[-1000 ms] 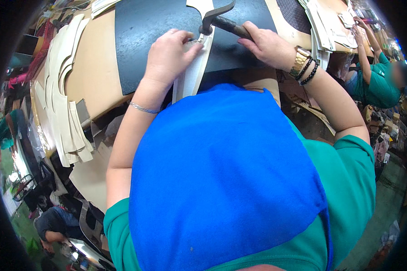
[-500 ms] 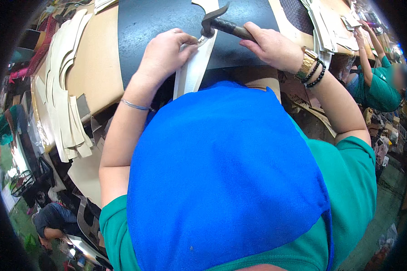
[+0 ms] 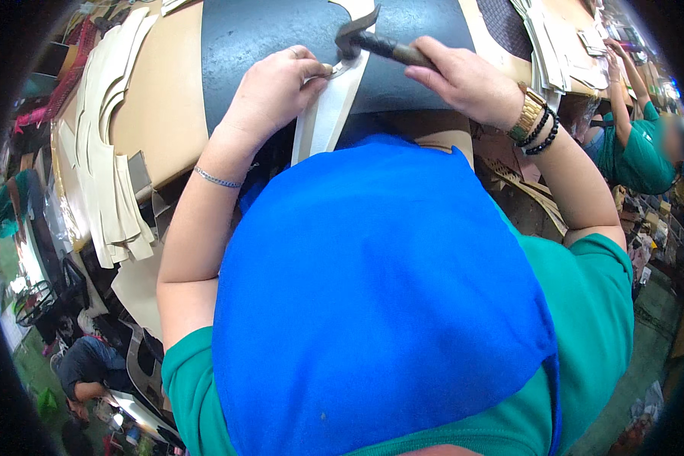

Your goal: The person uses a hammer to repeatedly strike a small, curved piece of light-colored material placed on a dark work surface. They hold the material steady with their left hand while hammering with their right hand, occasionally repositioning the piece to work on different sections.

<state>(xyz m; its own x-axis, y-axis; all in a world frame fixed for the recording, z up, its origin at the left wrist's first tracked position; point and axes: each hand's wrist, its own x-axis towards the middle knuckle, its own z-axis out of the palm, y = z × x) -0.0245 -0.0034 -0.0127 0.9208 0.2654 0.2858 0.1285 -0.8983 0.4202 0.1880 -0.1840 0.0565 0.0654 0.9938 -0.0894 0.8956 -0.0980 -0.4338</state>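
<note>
In my right hand (image 3: pixel 471 82) is a hammer (image 3: pixel 378 45), gripped by the dark handle with my fingers wrapped around it. Its curved metal head rests on or just over the edge of a long cream-white piece of sheet material (image 3: pixel 324 118), close to my left fingertips. My left hand (image 3: pixel 277 87) is closed, thumb and fingers pinching the folded edge of that piece. The piece lies on a black mat (image 3: pixel 254 38), its near end hanging toward my blue apron (image 3: pixel 380 281).
Stacks of cut cream pieces (image 3: pixel 102 137) lie on the tan tabletop (image 3: pixel 171 99) at left. More cut pieces (image 3: pixel 543 53) are piled at far right beside a dark textured sheet (image 3: pixel 501 26). At right, another person in a green shirt (image 3: pixel 634 156) reaches toward the table.
Both hands have shifted slightly, my right hand a little to the right with the hammer. My left hand keeps pinching the same edge of the cream-white piece.
</note>
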